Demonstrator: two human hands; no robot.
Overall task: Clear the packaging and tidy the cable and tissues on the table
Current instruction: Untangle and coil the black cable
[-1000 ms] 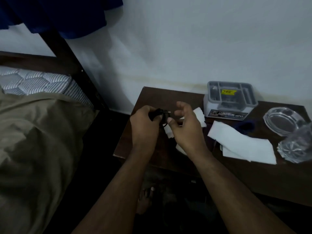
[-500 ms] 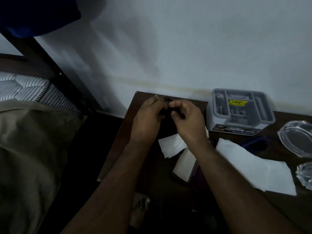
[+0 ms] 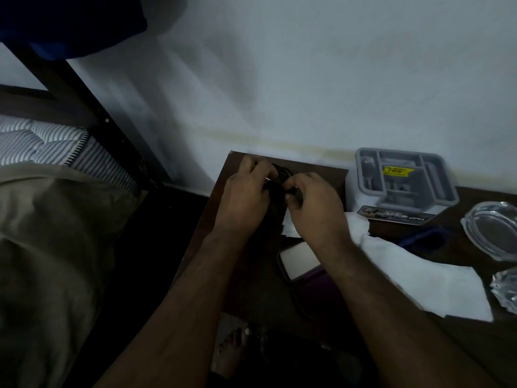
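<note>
- The left hand [image 3: 246, 197] and the right hand [image 3: 313, 208] meet over the far left corner of the dark brown wooden table [image 3: 251, 281] — fingers of both curled round a coiled black cable [image 3: 279, 177], held between them above the tabletop.
- Just under the right hand lies a small crumpled white tissue [image 3: 289, 228]; a larger white tissue sheet [image 3: 425, 278] spreads to the right of the right forearm.
- A phone with a pale screen and purple case [image 3: 299, 260] lies between the forearms.
- Against the wall stands a grey plastic packaging tray with a yellow label [image 3: 402, 186].
- Further right — a clear glass ashtray [image 3: 495, 231] and crinkled clear plastic wrap [image 3: 506, 289].
</note>
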